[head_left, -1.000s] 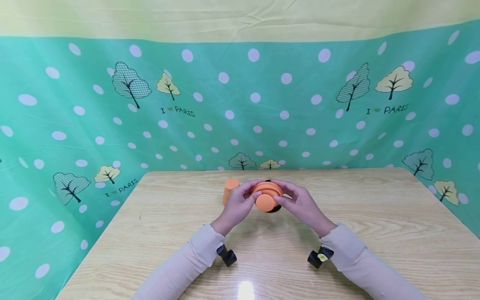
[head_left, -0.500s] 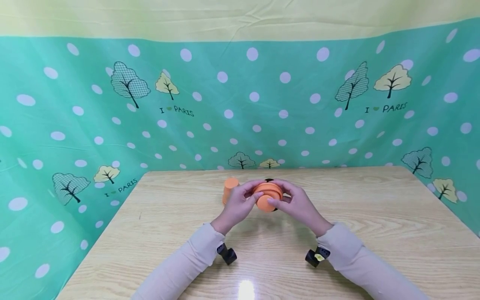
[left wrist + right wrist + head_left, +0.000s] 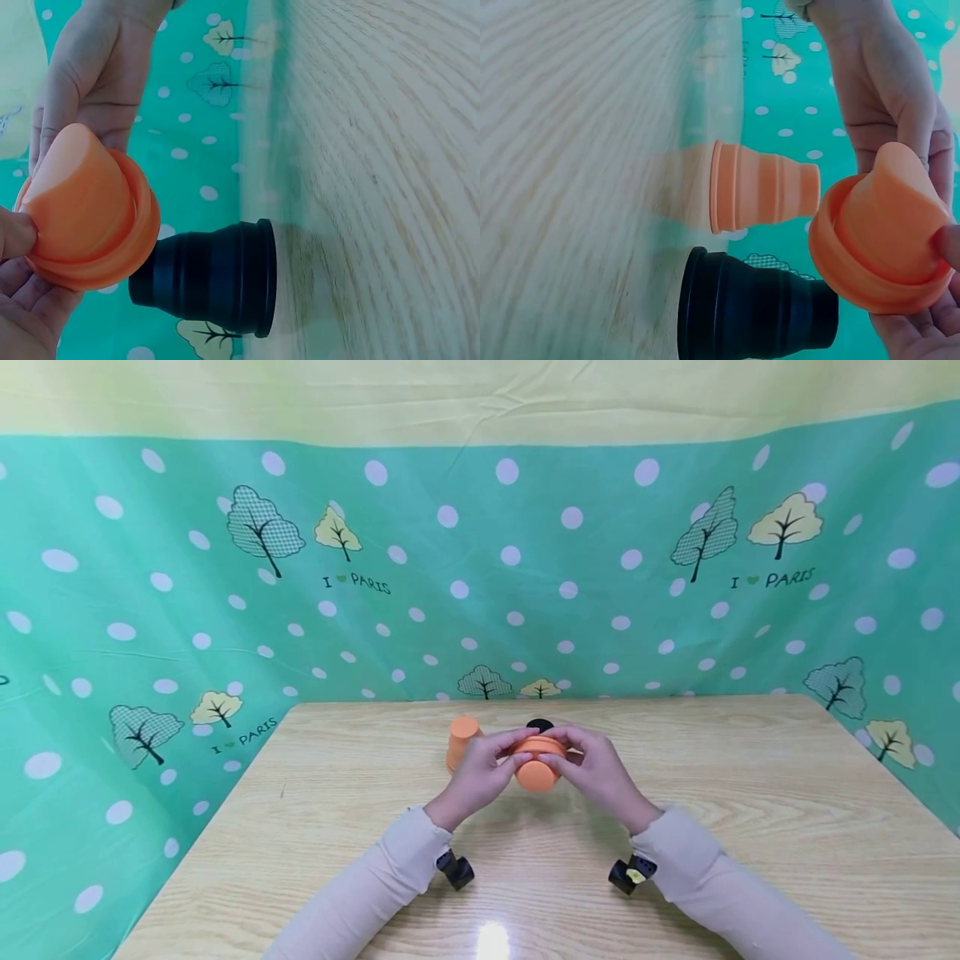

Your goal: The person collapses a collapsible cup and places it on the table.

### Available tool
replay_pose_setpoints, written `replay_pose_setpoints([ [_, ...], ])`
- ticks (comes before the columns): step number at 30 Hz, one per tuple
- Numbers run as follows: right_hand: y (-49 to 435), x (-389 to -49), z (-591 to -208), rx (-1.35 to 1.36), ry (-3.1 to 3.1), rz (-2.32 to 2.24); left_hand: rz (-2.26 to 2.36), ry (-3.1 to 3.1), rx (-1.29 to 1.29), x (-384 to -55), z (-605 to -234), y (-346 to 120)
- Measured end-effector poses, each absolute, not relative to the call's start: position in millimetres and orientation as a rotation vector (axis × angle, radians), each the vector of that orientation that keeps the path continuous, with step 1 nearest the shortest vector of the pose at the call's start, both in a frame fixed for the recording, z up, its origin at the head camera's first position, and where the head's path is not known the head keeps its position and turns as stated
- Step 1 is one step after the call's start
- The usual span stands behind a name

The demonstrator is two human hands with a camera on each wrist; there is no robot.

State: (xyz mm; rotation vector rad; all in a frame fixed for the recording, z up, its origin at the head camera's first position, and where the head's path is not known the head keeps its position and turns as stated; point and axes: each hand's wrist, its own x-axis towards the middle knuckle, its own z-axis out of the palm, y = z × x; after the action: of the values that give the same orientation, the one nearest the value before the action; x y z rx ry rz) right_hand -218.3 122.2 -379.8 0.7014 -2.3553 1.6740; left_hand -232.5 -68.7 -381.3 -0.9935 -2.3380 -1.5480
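Pinching a lopsided, partly collapsed orange cup (image 3: 536, 776) above the table (image 3: 750, 777), left hand (image 3: 477, 778) and right hand (image 3: 597, 770) curl round it; wrist views reveal a ridged black cup (image 3: 214, 277) the head view mostly hides.

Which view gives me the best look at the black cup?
The left wrist view: it shows the black cup nearly whole, rim to narrow end, only slightly overlapped by the held orange cup. The right wrist view clips its rim at the lower edge; the head view shows just its dark top.
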Motion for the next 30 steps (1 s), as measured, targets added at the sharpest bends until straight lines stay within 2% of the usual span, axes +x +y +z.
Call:
replay_pose_setpoints([
  [14, 121.8, -212.9, -372.1, 0.523, -2.226, 1.790, -2.006, -2.394, -0.799, -214.8, -349.8, -70.2],
  [25, 123.6, -218.1, -378.6, 0.546, -2.166, 1.766, -2.108, -2.344, -0.723, -215.8, -352.4, -66.9],
  [30, 123.8, -217.6, -379.0, 0.568, -2.165, 1.763, -2.086, -2.332, -0.736, -228.2, -367.1, -65.8],
])
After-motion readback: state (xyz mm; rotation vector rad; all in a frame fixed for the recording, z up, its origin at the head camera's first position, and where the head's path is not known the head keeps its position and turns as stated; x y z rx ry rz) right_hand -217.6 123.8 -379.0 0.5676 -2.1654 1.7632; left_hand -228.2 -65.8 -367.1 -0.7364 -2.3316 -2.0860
